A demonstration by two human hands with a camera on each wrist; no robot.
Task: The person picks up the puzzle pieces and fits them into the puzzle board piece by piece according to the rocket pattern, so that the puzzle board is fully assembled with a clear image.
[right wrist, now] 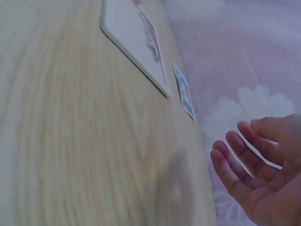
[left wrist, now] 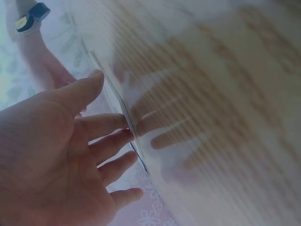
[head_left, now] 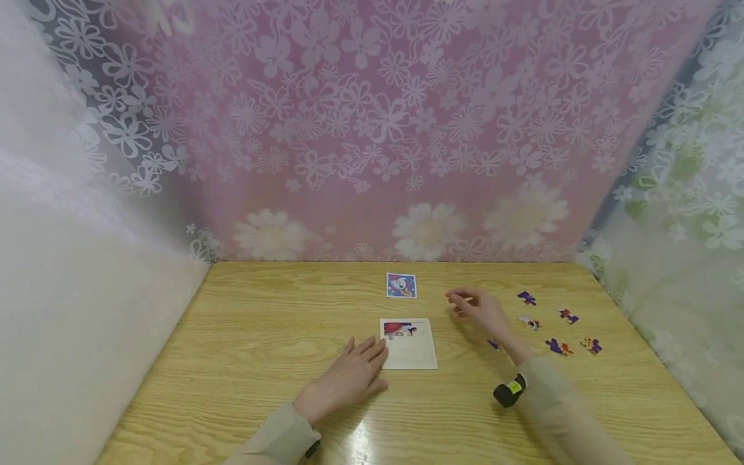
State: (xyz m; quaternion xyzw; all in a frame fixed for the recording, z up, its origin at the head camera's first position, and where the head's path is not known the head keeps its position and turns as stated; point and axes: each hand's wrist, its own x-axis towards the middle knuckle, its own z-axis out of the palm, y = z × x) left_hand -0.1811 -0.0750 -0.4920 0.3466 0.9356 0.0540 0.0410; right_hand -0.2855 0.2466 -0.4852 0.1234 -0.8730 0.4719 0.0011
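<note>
- Loose puzzle pieces [head_left: 557, 346], small and irregular, lie scattered on the wood-grain table [head_left: 244, 336] beside my right hand [head_left: 482, 310]; a picture card [head_left: 402, 285] lies farther back.
- Puzzle board [head_left: 409, 344]: flat, white, square, mid-table.
- My left hand [head_left: 349, 378]: flat, fingers straight, fingertips [left wrist: 123, 120] touching the board's left edge.
- My right hand: hovering right of the board, pinching a thin piece [right wrist: 258, 151].

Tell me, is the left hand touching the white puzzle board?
Touching. In the left wrist view, the fingertips of the left hand press against the edge of the puzzle board; the head view agrees.
</note>
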